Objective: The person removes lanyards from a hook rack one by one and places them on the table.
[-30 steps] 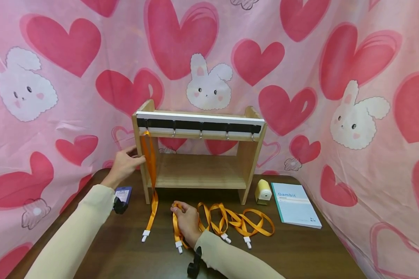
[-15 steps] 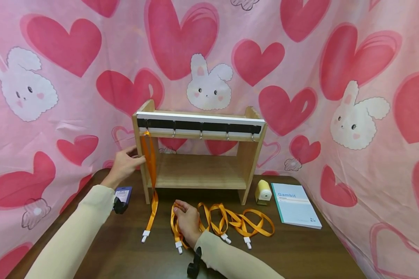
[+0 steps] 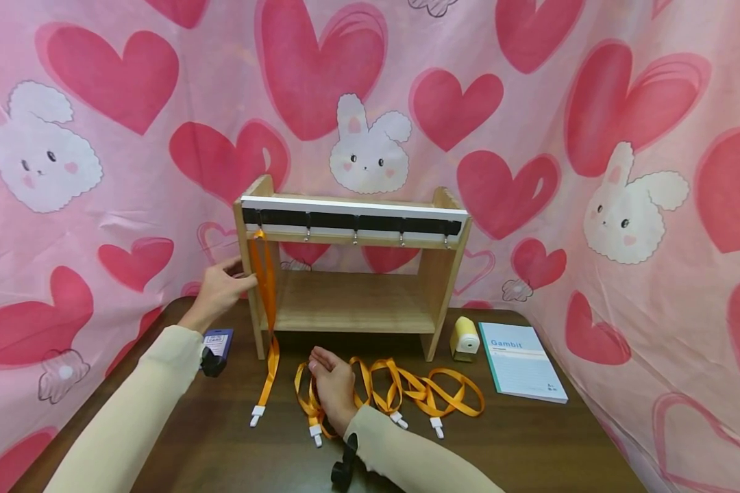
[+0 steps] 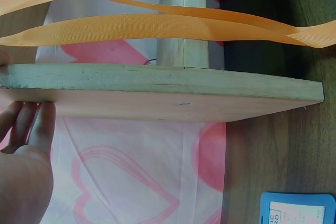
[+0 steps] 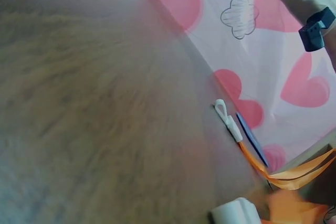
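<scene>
My left hand (image 3: 217, 294) grips the left side panel of a small wooden shelf (image 3: 351, 301). In the left wrist view its fingers (image 4: 44, 129) lie on the panel's outer face, the thumb tip at the other side. An orange lanyard (image 3: 265, 294) hangs from the leftmost hook, its white clip resting on the table. Over the table, my right hand (image 3: 334, 387) has straight fingers, just beside a looped orange lanyard (image 3: 300, 387). Part of that lanyard is hidden behind the hand. The right wrist view shows a white clip (image 5: 236, 212) and blurred orange strap.
More orange lanyards (image 3: 395, 383) lie tangled right of my right hand. Several metal hooks line the black strip (image 3: 354, 222). A blue card holder (image 3: 218, 341) lies at left; a yellow-and-white object (image 3: 465, 339) and a notebook (image 3: 524, 363) are at right. Patterned cloth stands behind.
My right hand has let go of the lanyard loop and its fingers have straightened and lifted slightly. The loop has sagged to the left. The left hand has stayed put.
</scene>
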Available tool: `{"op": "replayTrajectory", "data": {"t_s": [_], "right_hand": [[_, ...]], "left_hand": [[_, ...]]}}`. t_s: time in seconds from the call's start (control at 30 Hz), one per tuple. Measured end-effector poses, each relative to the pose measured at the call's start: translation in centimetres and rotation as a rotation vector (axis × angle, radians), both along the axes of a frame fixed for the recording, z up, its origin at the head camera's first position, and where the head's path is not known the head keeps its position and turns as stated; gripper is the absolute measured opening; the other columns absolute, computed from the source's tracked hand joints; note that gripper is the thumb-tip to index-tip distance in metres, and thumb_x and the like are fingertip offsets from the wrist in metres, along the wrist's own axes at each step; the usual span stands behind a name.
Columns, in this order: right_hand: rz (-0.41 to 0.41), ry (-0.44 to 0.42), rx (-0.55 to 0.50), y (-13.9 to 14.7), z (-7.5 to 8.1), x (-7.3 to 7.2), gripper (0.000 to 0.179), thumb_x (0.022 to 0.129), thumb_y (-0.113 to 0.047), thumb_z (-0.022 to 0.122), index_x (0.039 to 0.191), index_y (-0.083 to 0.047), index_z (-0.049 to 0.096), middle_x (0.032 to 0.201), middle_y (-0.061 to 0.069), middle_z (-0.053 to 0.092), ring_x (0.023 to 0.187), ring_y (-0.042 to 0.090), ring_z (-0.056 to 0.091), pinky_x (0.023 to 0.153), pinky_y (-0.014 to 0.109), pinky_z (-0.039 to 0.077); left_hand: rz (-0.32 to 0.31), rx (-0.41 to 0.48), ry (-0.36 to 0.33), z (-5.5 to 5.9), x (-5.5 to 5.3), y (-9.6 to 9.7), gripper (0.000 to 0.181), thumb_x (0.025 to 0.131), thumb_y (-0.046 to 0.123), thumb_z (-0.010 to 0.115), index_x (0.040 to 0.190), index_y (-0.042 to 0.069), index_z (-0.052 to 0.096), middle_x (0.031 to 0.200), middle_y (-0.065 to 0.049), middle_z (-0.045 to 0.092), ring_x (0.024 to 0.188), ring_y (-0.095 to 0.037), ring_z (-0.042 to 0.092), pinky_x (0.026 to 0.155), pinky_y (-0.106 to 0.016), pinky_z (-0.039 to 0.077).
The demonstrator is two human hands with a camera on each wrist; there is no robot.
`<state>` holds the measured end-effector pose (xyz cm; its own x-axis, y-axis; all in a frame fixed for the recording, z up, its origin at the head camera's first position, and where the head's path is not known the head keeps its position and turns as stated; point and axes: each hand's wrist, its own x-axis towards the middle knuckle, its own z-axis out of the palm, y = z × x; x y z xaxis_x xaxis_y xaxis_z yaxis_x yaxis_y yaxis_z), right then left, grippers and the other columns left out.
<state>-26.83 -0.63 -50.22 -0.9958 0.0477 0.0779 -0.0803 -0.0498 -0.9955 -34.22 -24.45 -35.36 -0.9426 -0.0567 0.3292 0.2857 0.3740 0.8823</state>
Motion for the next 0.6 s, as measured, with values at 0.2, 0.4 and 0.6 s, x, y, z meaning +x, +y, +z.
{"op": "replayTrajectory", "data": {"t_s": [0.2,0.4,0.6], "right_hand": [[-0.003,0.024,-0.021,0.1,0.2,-0.1,0.03,0.095,-0.005,0.066,0.124,-0.008,0.072,0.127,0.02,0.071,0.115,0.024,0.071,0.092,0.028,0.059],[-0.01,0.048,-0.047,0.4,0.9,-0.4,0.03,0.095,-0.004,0.066,0.124,-0.005,0.072,0.124,0.018,0.073,0.114,0.025,0.072,0.092,0.028,0.059],[0.068,0.077,-0.082,1.2,2.8,-0.8,0.032,0.095,-0.001,0.065,0.126,-0.003,0.07,0.124,0.016,0.073,0.116,0.027,0.071,0.094,0.029,0.059]], "left_hand": [[0.003,0.004,0.009,-0.2,-0.1,0.0,0.064,0.089,0.013,0.071,0.146,-0.007,0.049,0.133,-0.035,0.06,0.084,0.016,0.058,0.075,-0.008,0.055],[0.0,0.018,0.019,-0.3,-0.2,0.2,0.062,0.089,0.01,0.071,0.144,-0.009,0.05,0.132,-0.037,0.059,0.083,0.018,0.058,0.073,-0.008,0.054],[0.002,0.024,0.017,-0.1,-0.2,0.1,0.061,0.089,0.008,0.07,0.144,-0.008,0.05,0.133,-0.036,0.058,0.083,0.019,0.057,0.073,-0.007,0.054]]}}
